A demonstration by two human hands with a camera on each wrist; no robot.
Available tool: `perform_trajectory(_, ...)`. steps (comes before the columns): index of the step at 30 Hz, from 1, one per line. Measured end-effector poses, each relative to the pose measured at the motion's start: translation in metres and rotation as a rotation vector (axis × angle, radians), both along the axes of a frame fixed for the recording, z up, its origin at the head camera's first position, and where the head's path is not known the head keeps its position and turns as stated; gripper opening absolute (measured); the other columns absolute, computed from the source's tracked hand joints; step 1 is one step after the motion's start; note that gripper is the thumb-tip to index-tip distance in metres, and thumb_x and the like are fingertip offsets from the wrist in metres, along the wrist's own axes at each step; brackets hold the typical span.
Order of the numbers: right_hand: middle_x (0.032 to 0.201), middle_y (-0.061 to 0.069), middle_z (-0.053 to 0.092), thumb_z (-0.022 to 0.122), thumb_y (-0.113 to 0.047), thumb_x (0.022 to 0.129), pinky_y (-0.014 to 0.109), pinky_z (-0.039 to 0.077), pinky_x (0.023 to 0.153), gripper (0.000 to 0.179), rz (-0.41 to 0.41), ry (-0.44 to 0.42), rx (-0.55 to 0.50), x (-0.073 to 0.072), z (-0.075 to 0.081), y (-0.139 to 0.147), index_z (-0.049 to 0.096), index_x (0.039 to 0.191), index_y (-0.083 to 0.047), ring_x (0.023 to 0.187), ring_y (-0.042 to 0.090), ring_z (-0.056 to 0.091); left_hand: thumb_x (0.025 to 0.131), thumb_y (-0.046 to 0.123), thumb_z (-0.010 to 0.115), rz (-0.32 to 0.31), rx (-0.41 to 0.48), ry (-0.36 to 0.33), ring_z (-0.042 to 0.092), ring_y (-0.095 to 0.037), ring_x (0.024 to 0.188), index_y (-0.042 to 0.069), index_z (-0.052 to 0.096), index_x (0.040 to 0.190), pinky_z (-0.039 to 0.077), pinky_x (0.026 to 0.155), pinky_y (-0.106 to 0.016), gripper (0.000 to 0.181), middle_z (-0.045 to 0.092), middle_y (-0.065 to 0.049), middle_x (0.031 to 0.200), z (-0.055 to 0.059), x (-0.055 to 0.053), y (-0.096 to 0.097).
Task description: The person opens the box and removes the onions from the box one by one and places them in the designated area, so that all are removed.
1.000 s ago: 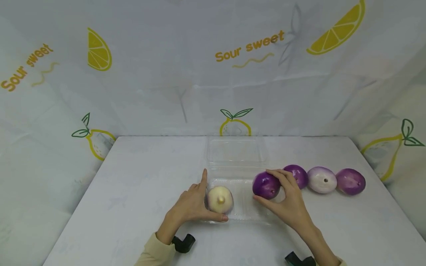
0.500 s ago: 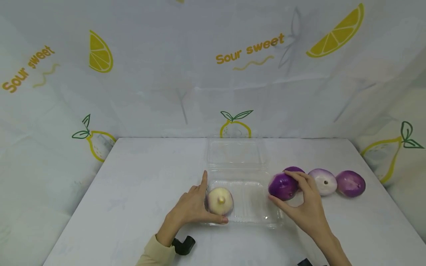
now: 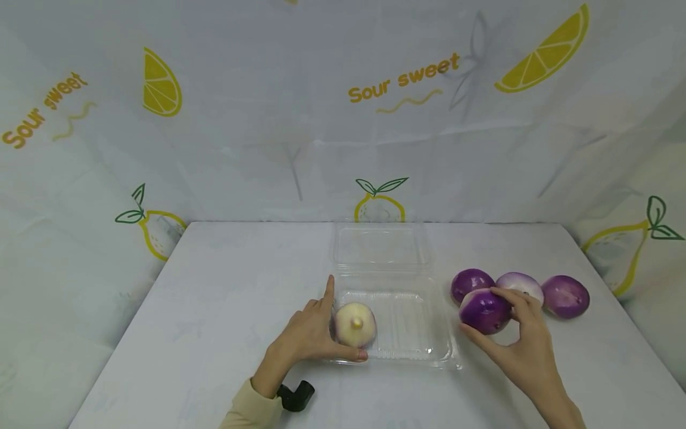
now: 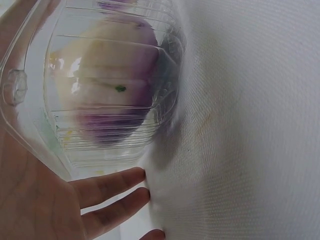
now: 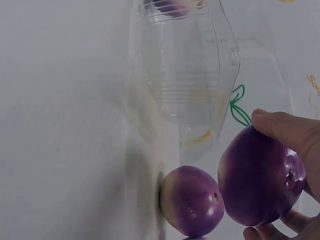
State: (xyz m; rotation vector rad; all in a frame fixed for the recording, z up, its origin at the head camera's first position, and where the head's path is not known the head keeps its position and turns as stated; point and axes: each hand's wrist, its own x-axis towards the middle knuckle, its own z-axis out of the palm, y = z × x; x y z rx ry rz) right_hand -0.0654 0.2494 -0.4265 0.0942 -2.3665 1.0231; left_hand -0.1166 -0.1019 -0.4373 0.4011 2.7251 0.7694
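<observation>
My right hand (image 3: 522, 351) pinches a glossy purple-and-white turnip (image 3: 485, 311) between thumb and fingers, right of the clear plastic box (image 3: 409, 328). In the right wrist view this turnip (image 5: 257, 177) overlaps another one (image 5: 192, 200) standing on the table. My left hand (image 3: 308, 330) rests at the box's left front corner, index finger straight along the side and thumb along the front rim. Inside that end of the box sits a pale turnip (image 3: 355, 325), nub upward. The left wrist view shows its purple side (image 4: 107, 80) through the ribbed plastic, with fingertips (image 4: 140, 174) at the table beside the box.
The box's hinged lid (image 3: 382, 245) lies open toward the back of the white table (image 3: 241, 268). A row of turnips stands at right: a purple one (image 3: 471, 285), a whitish one (image 3: 517, 285) partly behind my right hand, and another purple one (image 3: 566, 297). A lemon-print sheet (image 3: 241, 119) hangs behind.
My right hand has carried its turnip rightward and slightly nearer, from over the box's right end to beside it. The left hand and the pale turnip have stayed in place.
</observation>
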Motion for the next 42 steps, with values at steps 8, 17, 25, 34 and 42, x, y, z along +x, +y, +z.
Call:
perform_trajectory(8,0.118,-0.001,0.050,0.099,0.003,0.047,-0.003,0.031,0.088,0.088,-0.039,-0.022,0.006,0.003,-0.006,0.014,0.063,0.127,0.001,0.109,-0.015,0.039,0.055,0.080,0.083,-0.001,-0.007,-0.005,0.053,-0.040,0.137,0.013,-0.005,0.165,0.046,0.107,-0.061,0.156,0.053,-0.028,0.148,0.001,0.000,0.000)
perform_trajectory(17,0.118,0.010,0.052,0.098,0.003,0.047,-0.001,0.030,0.087,0.088,-0.059,-0.033,0.022,0.004,-0.012,0.025,0.062,0.127,0.001,0.112,-0.015,0.035,0.055,0.080,0.084,-0.002,0.003,-0.008,0.053,-0.043,0.136,0.012,-0.005,0.165,0.046,0.107,-0.062,0.156,0.051,-0.029,0.149,0.001,0.000,0.001)
perform_trajectory(25,0.122,0.017,0.054,0.098,0.000,0.050,-0.001,0.030,0.084,0.087,-0.100,-0.066,0.056,0.006,-0.018,0.037,0.060,0.129,0.003,0.113,-0.018,0.030,0.056,0.079,0.084,-0.006,0.008,-0.004,0.049,-0.040,0.141,0.012,-0.004,0.165,0.044,0.108,-0.063,0.156,0.051,-0.027,0.151,0.002,0.000,0.001)
perform_trajectory(34,0.123,0.028,0.053,0.098,-0.007,0.055,0.014,0.031,0.078,0.085,-0.136,-0.134,0.095,0.008,-0.025,0.041,0.061,0.132,-0.002,0.108,-0.007,0.032,0.056,0.078,0.085,0.000,0.005,-0.013,0.051,-0.042,0.138,0.013,-0.004,0.165,0.044,0.108,-0.063,0.156,0.051,-0.028,0.150,0.002,0.000,0.000)
perform_trajectory(42,0.128,0.031,0.052,0.096,-0.003,0.056,0.026,0.027,0.113,0.087,-0.103,-0.121,0.073,0.007,-0.033,0.042,0.060,0.135,0.000,0.120,0.045,0.045,0.055,0.079,0.084,0.008,0.003,-0.016,0.054,-0.045,0.134,0.013,-0.004,0.166,0.045,0.108,-0.063,0.156,0.051,-0.029,0.149,0.001,0.001,0.000)
